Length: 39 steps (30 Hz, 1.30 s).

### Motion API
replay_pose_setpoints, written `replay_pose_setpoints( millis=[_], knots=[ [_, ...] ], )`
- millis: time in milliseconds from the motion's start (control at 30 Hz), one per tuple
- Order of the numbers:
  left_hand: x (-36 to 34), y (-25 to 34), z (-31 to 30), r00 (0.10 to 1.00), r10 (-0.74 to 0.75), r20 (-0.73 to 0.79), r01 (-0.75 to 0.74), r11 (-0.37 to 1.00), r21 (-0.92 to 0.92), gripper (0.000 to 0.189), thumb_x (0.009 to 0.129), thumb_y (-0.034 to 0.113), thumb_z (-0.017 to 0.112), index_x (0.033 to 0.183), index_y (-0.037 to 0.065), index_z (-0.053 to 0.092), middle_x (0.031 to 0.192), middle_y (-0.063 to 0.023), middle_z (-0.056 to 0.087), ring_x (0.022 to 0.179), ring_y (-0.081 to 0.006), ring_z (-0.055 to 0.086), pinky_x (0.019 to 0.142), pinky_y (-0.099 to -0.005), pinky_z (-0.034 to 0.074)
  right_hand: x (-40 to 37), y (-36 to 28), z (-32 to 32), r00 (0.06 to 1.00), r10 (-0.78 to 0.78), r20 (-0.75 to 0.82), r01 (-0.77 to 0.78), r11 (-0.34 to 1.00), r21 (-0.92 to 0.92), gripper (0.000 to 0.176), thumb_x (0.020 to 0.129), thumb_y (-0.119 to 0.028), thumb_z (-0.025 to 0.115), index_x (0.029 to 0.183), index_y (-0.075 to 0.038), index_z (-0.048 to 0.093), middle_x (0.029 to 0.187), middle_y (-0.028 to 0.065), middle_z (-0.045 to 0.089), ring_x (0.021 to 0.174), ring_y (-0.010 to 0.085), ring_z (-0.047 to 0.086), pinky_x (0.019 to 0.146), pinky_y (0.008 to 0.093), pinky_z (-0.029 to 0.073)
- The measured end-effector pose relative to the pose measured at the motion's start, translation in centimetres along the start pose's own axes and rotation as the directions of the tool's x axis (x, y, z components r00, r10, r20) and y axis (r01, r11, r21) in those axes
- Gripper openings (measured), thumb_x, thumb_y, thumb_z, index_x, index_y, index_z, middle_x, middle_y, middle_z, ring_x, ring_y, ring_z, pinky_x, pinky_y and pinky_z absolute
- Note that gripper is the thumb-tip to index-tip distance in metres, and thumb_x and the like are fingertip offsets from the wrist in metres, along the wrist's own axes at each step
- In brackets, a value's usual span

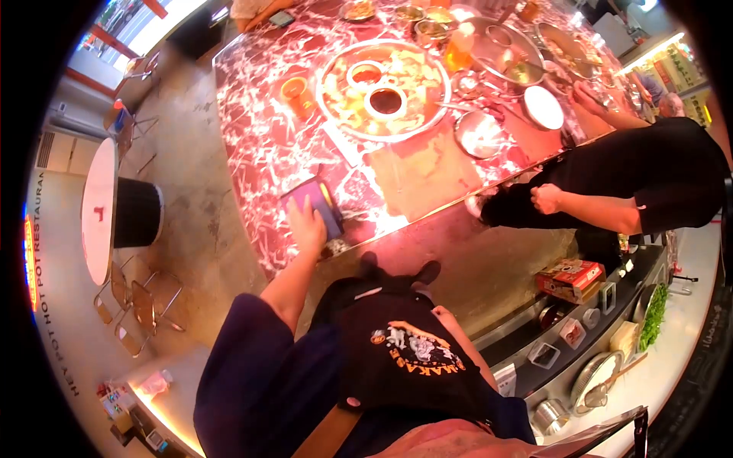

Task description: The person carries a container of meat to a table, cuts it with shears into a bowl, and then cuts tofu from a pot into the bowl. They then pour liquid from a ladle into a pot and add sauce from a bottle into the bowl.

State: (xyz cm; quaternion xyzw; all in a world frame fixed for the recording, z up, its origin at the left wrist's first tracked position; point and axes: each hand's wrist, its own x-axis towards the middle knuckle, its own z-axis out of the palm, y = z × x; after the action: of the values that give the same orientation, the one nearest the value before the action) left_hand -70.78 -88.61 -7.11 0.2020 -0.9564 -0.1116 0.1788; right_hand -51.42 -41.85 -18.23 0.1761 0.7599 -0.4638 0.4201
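My left hand [309, 225] lies flat on a dark blue cloth [313, 200] at the near edge of the red marbled table [252, 145]. Its fingers are spread over the cloth. My right arm hangs beside my black apron, and my right hand [439, 313] shows only as a small blurred tip, so its fingers cannot be made out. A large round metal hot pot [382, 91] with two sauce bowls stands farther in on the table. A brown mat [424, 172] lies to the right of the cloth.
Another person in black [649, 175] leans over the table's right side, one fist [546, 198] near its edge. Bowls, pans and a glass [294, 88] crowd the far side of the table. A cart [580, 336] with containers stands lower right, a round white table [99, 210] with chairs at left.
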Motion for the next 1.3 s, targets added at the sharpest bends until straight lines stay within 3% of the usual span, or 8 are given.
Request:
replay_pose_setpoints(
  millis=[67,133,300,400,733,1200,1267,1300],
  knots=[
    [-0.5,0.4,0.9,0.984,0.068,-0.164,-0.075,0.997,-0.031,0.042,0.088,0.023,0.054,0.126,0.005,0.056,0.132,-0.0305,0.048,0.122,-0.0490,0.044,0.105,-0.0560,0.033,-0.1,-4.3,-3.3,0.983,0.027,0.181,0.053,0.906,-0.419,0.029,0.086,-0.034,0.066,0.085,-0.005,0.068,0.078,0.0099,0.067,0.065,0.0195,0.059,0.062,0.0368,0.049],
    [-2.2,1.0,2.9,0.945,0.112,-0.309,-0.115,0.993,0.008,0.041,0.088,0.026,0.053,0.124,0.006,0.057,0.122,-0.0277,0.054,0.118,-0.0487,0.047,0.101,-0.0585,0.035,1.0,-2.6,-4.6,0.992,0.064,0.105,-0.046,0.984,-0.172,0.019,0.083,-0.025,0.070,0.090,-0.007,0.068,0.084,0.0045,0.067,0.081,0.0158,0.060,0.076,0.0334,0.049],
    [-2.7,5.2,1.3,0.970,-0.239,0.044,0.219,0.938,0.267,0.053,0.092,0.033,0.048,0.142,0.016,0.043,0.153,-0.0209,0.027,0.139,-0.0407,0.026,0.111,-0.0551,0.022,3.2,-3.5,-10.5,0.977,-0.024,0.214,0.125,0.871,-0.474,0.035,0.086,-0.040,0.065,0.104,-0.011,0.069,0.101,0.0121,0.068,0.094,0.0241,0.063,0.084,0.0389,0.049],
    [-3.8,5.1,0.9,0.962,-0.258,0.093,0.220,0.928,0.302,0.056,0.093,0.033,0.046,0.146,0.018,0.037,0.155,-0.0162,0.023,0.142,-0.0371,0.022,0.112,-0.0552,0.021,2.6,-5.4,-13.3,0.937,0.231,0.262,-0.082,0.875,-0.477,0.039,0.087,-0.042,0.063,0.110,-0.011,0.066,0.092,0.0103,0.068,0.079,0.0224,0.065,0.070,0.0385,0.052],
    [-2.8,5.5,-2.0,0.981,-0.117,0.153,0.080,0.971,0.226,0.058,0.091,0.033,0.048,0.145,0.014,0.037,0.156,-0.0127,0.023,0.142,-0.0388,0.020,0.113,-0.0548,0.019,3.1,-4.9,-15.5,0.980,0.005,0.197,0.074,0.918,-0.389,0.035,0.088,-0.037,0.067,0.110,-0.010,0.065,0.089,0.0054,0.068,0.074,0.0147,0.059,0.067,0.0312,0.050],
    [-0.4,1.5,-3.0,0.922,0.046,0.385,-0.060,0.998,0.023,0.060,0.092,0.041,0.046,0.145,0.015,0.038,0.154,-0.0177,0.024,0.142,-0.0408,0.020,0.114,-0.0563,0.018,-8.2,11.6,-11.8,0.971,0.228,0.072,-0.205,0.950,-0.236,0.027,0.091,-0.033,0.060,0.104,-0.011,0.066,0.093,0.0054,0.067,0.070,0.0168,0.061,0.057,0.0329,0.051],
    [-1.9,1.4,-3.4,0.979,0.186,0.087,-0.184,0.982,-0.029,0.050,0.089,0.033,0.054,0.131,0.006,0.054,0.145,-0.0210,0.040,0.134,-0.0425,0.033,0.112,-0.0505,0.026,-7.9,19.9,-11.5,0.939,-0.258,0.225,0.340,0.626,-0.702,0.028,0.087,-0.022,0.053,0.105,-0.006,0.067,0.101,0.0165,0.068,0.085,0.0307,0.064,0.078,0.0418,0.052],
    [-3.0,1.7,-3.7,0.968,0.247,-0.053,-0.250,0.967,-0.053,0.047,0.087,0.030,0.058,0.127,0.005,0.057,0.140,-0.0232,0.044,0.132,-0.0430,0.036,0.111,-0.0496,0.028,-10.1,20.0,-11.1,0.950,-0.180,0.253,0.310,0.597,-0.740,0.029,0.087,-0.023,0.054,0.105,-0.005,0.067,0.101,0.0175,0.068,0.087,0.0307,0.065,0.079,0.0418,0.052]
  ],
)
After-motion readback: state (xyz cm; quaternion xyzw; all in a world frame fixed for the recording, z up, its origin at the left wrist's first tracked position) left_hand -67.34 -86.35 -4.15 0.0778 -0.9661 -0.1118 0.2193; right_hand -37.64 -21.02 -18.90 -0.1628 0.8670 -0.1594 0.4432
